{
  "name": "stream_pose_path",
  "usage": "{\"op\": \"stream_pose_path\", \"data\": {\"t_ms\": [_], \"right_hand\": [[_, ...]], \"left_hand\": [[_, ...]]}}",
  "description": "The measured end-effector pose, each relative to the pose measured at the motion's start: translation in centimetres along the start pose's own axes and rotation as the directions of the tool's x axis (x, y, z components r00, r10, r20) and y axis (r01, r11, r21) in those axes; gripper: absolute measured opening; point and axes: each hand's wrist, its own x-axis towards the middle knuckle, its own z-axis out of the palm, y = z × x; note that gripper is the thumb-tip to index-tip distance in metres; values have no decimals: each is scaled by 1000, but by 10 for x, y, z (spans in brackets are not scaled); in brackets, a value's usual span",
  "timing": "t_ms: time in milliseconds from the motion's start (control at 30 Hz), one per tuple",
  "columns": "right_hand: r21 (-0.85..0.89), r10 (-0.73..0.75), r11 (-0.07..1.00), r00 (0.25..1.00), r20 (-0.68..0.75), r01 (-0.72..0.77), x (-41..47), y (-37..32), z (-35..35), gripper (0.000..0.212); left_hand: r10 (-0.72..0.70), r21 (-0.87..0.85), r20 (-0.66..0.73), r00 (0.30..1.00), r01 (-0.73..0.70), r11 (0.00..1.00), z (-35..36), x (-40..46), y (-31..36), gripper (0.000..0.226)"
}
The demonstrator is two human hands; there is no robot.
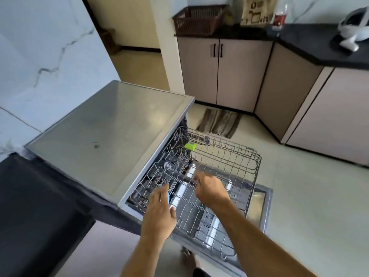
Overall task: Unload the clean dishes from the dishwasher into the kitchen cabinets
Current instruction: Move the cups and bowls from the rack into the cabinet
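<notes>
The dishwasher has a steel top and its door is folded down. Its upper wire rack is pulled out over the door and looks almost bare, with a lime-green clip on the far rail. My left hand is at the rack's near left corner, fingers curled around a small blue object that is mostly hidden. My right hand grips the rack's wires near the middle. Dark items sit deeper in the rack's left part; I cannot tell what they are.
Beige lower cabinets with black handles stand across the floor under a black countertop. On it are a brown plastic basket, a bottle and a white appliance. A striped mat lies on the tile floor.
</notes>
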Motion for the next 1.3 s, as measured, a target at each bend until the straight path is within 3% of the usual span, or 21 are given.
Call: {"op": "stream_pose_path", "data": {"t_ms": [233, 467, 967, 1300], "right_hand": [[19, 76, 997, 995, 60, -78, 49, 32, 29, 28], [25, 177, 983, 972, 154, -183, 95, 63, 83, 35], [59, 301, 947, 934, 193, -317, 130, 93, 128, 32], [58, 277, 955, 942, 191, -292, 121, 99, 123, 33]], "left_hand": [[-63, 10, 113, 992, 62, 998, 53, 62, -27, 92], [-263, 68, 250, 932, 254, 965, 123, 119, -73, 100], [-433, 141, 271, 860, 409, 901, 181, 169, -130, 148], [-499, 82, 218, 838, 494, 865, 167, 163, -133, 126]]}}
